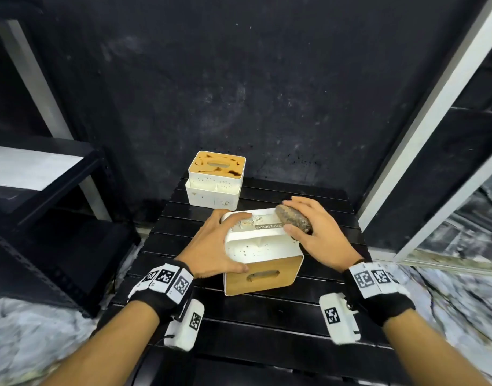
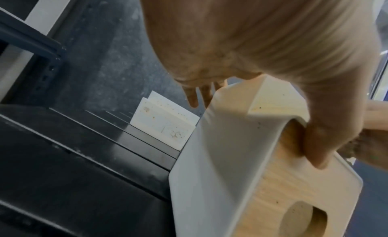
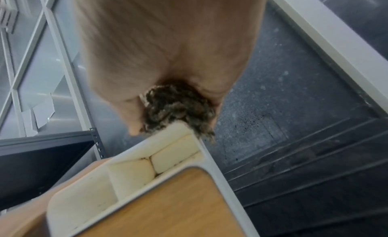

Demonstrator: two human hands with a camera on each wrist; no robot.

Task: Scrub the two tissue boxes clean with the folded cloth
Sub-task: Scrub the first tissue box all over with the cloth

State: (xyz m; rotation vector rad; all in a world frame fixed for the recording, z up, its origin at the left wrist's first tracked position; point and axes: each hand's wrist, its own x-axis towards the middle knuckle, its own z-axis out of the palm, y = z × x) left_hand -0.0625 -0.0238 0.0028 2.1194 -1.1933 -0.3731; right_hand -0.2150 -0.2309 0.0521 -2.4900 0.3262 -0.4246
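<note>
Nearest the person, the near tissue box [image 1: 263,254] is lying tipped on its side on the black slatted table [image 1: 267,316], its wooden lid with the oval slot facing the person. The left hand [image 1: 214,246] is bracing it, fingers [image 1: 240,218] spread over the upturned white face and thumb curled round the lid's edge. The right hand [image 1: 314,227] is gripping the folded cloth [image 1: 293,218], fingers and thumb curled round the dark, soiled wad, and is pressing it at the box's far right corner, beside the printed label [image 1: 267,225].

Further back, the far tissue box [image 1: 215,179] is standing upright near the table's rear edge, well apart from both hands, its wooden top streaked with dark stains and its white walls speckled.

The risk, as I judge it, is that the tipped box is slipping or rolling under the scrubbing pressure if the left hand's brace is loosening; the cloth, already dirty, could also be smearing grime back onto the white plastic.

The cloth's underside and its exact contact with the box are being hidden by the right hand. The label is reading upside down and only partly legible. The wrist views are blurred, and whether the near box's underside is clean cannot be told.
</note>
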